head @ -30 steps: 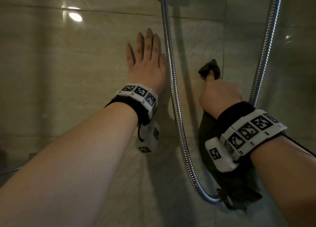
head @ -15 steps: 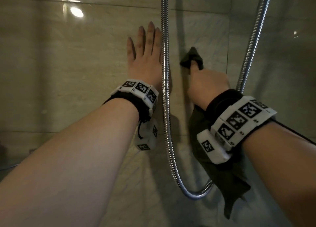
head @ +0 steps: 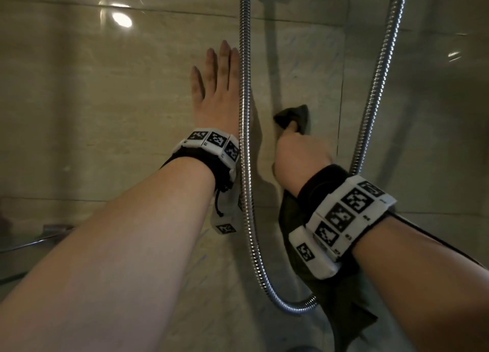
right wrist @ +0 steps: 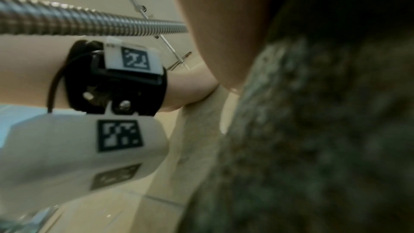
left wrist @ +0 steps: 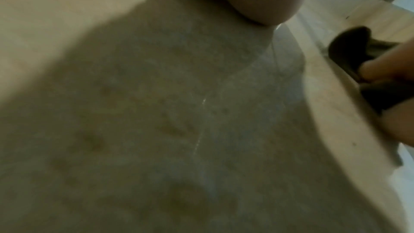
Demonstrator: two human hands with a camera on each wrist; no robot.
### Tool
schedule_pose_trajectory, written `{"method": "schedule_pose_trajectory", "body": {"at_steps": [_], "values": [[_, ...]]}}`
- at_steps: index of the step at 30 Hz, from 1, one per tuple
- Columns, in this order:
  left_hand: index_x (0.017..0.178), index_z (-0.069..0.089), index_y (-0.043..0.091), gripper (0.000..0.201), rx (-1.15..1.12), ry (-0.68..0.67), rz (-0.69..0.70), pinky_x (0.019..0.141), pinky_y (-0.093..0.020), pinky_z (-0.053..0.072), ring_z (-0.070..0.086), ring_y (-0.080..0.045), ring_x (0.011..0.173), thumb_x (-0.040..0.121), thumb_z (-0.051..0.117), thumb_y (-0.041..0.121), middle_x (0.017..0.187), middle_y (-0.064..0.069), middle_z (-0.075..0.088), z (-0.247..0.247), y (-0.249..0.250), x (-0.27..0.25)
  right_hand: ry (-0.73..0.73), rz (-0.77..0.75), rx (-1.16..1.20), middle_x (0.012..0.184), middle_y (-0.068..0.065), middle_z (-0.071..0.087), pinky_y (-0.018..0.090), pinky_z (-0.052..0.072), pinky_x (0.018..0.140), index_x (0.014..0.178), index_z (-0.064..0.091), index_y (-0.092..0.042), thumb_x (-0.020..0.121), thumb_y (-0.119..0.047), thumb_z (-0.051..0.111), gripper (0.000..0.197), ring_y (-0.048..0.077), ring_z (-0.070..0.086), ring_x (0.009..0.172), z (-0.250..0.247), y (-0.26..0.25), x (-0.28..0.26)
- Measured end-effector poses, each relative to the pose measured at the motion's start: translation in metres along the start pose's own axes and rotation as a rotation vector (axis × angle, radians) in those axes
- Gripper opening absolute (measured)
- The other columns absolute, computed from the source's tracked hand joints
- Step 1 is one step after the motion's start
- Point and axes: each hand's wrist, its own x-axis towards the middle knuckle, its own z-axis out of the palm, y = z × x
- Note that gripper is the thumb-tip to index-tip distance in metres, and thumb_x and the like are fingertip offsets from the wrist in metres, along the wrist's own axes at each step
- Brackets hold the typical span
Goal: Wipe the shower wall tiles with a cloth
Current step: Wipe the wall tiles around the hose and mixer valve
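While the right hand [head: 300, 154] presses a bunched dark olive-green cloth [head: 293, 116] against the glossy beige stone-look wall tiles [head: 105, 118], its grip is curled tight round the fabric, a finger poking into the bunch; the loose tail of the cloth hangs down under the wrist. Left hand [head: 217, 92] lies flat on the wall, fingers straight and together, holding nothing, just left of the ribbed chrome shower hose [head: 244, 139]. Cloth sits on the tile between the two runs of that hose, near a vertical grout line. Judgement on technique: keep the pad of cloth flat to the tile rather than on one fingertip, work in overlapping passes, and carry each pass across the grout line; the hose hangs close, so likely best to nudge it aside with the left hand to reach the strip behind it. The hanging tail may snag the hose loop low down. Count: hands 2, wrist bands with black-and-white markers 2 [head: 211, 142], cloth 1, hose 1 (looped, showing as two runs), ceiling-light glare spot on the tile 1 [head: 121, 20]. Left wrist view is blurred; the tile there shows a faint streak.
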Motion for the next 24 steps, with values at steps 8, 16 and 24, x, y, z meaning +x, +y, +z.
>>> {"method": "schedule_pose_trajectory", "body": {"at_steps": [8,16,24], "values": [[0.154,-0.007,0.015,0.06,0.051,-0.027,-0.025,0.118,-0.043,-0.013,-0.013,-0.022,0.148,0.102,0.018,0.031,0.162,0.0,-0.011,0.0,0.001,0.001,0.055,-0.014,-0.045,0.114,0.014,0.058,0.038,0.04,0.065,0.151,0.0,-0.009,0.095,-0.011,0.038,0.067,0.033,0.06,0.096,-0.023,0.018,0.012],[0.154,-0.009,0.017,0.056,0.047,-0.058,-0.048,0.115,-0.04,-0.017,-0.016,-0.02,0.148,0.104,0.012,0.029,0.162,0.001,-0.014,-0.001,0.002,0.0,0.035,0.186,0.083,0.131,0.02,0.05,0.042,0.042,0.089,0.148,-0.001,0.002,0.089,-0.009,0.047,0.077,0.036,0.05,0.116,-0.029,0.038,0.021],[0.154,-0.007,0.016,0.06,0.028,-0.03,-0.04,0.119,-0.043,-0.013,-0.014,-0.021,0.148,0.101,0.017,0.03,0.162,0.002,-0.012,0.001,0.001,-0.001,-0.003,0.073,0.076,0.123,0.019,0.054,0.041,0.046,0.084,0.148,0.001,0.003,0.094,-0.015,0.043,0.071,0.033,0.056,0.105,-0.013,0.017,0.002]]}}
